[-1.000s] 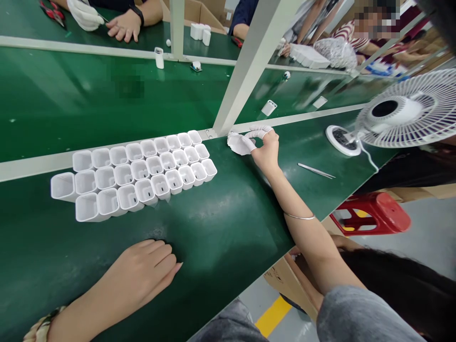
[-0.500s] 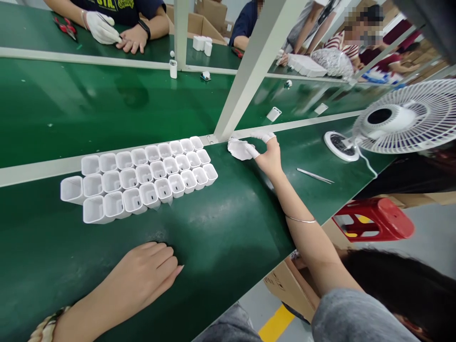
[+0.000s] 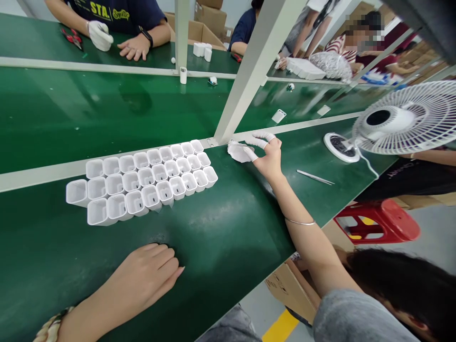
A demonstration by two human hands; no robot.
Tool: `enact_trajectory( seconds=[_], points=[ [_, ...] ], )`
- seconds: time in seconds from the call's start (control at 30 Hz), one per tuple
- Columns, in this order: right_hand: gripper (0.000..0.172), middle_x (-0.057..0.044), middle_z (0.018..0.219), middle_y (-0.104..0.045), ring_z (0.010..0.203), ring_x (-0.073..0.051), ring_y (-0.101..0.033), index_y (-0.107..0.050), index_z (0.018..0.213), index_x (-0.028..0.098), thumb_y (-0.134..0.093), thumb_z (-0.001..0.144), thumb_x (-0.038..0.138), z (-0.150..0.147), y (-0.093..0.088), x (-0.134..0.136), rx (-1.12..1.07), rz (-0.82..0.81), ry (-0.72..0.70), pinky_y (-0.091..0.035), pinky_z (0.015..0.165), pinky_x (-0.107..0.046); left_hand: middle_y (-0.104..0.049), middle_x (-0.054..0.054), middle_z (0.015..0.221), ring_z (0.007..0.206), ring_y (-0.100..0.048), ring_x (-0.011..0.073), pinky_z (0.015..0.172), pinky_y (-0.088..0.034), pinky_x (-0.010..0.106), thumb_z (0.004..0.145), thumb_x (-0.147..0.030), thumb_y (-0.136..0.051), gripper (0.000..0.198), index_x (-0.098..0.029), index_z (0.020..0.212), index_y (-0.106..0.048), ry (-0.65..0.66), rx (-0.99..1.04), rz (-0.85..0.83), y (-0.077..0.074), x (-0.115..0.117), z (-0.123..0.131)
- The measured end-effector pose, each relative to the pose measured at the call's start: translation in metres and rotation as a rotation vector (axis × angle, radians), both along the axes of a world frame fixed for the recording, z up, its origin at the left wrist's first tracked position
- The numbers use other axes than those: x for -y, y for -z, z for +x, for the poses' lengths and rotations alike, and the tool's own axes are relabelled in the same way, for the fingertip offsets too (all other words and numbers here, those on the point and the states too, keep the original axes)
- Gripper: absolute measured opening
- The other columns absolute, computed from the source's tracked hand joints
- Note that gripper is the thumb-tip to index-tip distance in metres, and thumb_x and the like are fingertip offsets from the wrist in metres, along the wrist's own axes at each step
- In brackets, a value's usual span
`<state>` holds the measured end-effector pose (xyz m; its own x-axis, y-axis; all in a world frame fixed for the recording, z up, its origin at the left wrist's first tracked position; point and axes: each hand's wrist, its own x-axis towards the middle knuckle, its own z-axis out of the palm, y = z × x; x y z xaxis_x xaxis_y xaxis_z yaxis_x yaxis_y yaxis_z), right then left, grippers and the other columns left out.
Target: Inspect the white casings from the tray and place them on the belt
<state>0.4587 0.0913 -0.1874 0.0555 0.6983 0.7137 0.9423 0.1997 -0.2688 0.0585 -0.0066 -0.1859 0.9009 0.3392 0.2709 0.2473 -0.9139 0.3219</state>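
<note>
My left hand [image 3: 153, 270] rests on the green bench top, its fingers curled together and nothing visible in them. My right hand [image 3: 267, 154] is stretched forward with white finger covers on the thumb and some fingers. Its thumb and fingers are apart. The thumb tip lies at the edge of a crumpled, whitish lump [image 3: 238, 151], whose material I cannot make out, beside the foot of the post. To the left stand several white open-topped cups [image 3: 152, 195] in three rows, some with a small dark mark inside.
A slanted metal post [image 3: 245, 76] rises from the bench's back rail. Tweezers [image 3: 315, 177] lie right of my right forearm, near a white fan [image 3: 383, 116]. Beyond the rail runs a green belt [image 3: 107, 104] carrying small white parts. A co-worker's gloved hand [image 3: 100, 35] is across it.
My right fingers have shifted slightly left over the whitish lump. My left hand stays put. Small parts on the belt have moved right. The co-worker's two hands have drawn apart.
</note>
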Motion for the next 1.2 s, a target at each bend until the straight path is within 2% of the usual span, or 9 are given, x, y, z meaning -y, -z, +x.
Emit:
enact_trajectory(
  seconds=[0.13,0.3,0.7,1.2],
  points=[
    [0.020,-0.007,0.116,-0.061,0.110,-0.030,-0.057,-0.070,0.101,0.031,-0.066,0.084,0.040,-0.0023,0.0020,0.0004,0.101,-0.039,0.005,-0.038,0.098,-0.054,-0.049,-0.002,0.062,0.055,-0.046,0.0125,0.056,-0.030,0.029,0.096,-0.018,-0.046,0.027,-0.018,0.069,-0.046,0.004,-0.012,0.006,0.0015,-0.0001,-0.0002],
    [0.024,-0.008,0.116,-0.062,0.110,-0.030,-0.057,-0.068,0.105,0.030,-0.065,0.084,0.043,-0.0015,0.0023,-0.0003,0.116,-0.047,0.024,-0.040,0.096,-0.053,-0.047,-0.002,0.061,0.054,-0.045,0.0126,0.055,-0.029,0.029,0.096,-0.017,-0.047,0.028,-0.018,0.068,-0.045,0.009,-0.011,0.018,-0.0001,-0.0003,0.0000],
    [0.011,-0.006,0.111,-0.064,0.105,-0.028,-0.059,-0.068,0.093,0.029,-0.063,0.086,0.035,-0.0013,-0.0010,0.0023,0.151,0.015,0.057,-0.040,0.094,-0.052,-0.049,-0.002,0.062,0.055,-0.045,0.0126,0.057,-0.030,0.029,0.096,-0.017,-0.046,0.027,-0.018,0.069,-0.045,0.001,0.002,0.027,-0.0011,-0.0002,-0.0002],
    [0.014,-0.008,0.112,-0.062,0.105,-0.028,-0.057,-0.067,0.095,0.026,-0.062,0.086,0.036,0.0036,-0.0018,0.0029,0.195,-0.003,0.061,-0.036,0.096,-0.052,-0.049,-0.003,0.063,0.056,-0.044,0.0121,0.057,-0.029,0.029,0.096,-0.017,-0.048,0.025,-0.018,0.071,-0.045,0.003,-0.004,0.000,0.0024,0.0005,-0.0021]
  ],
)
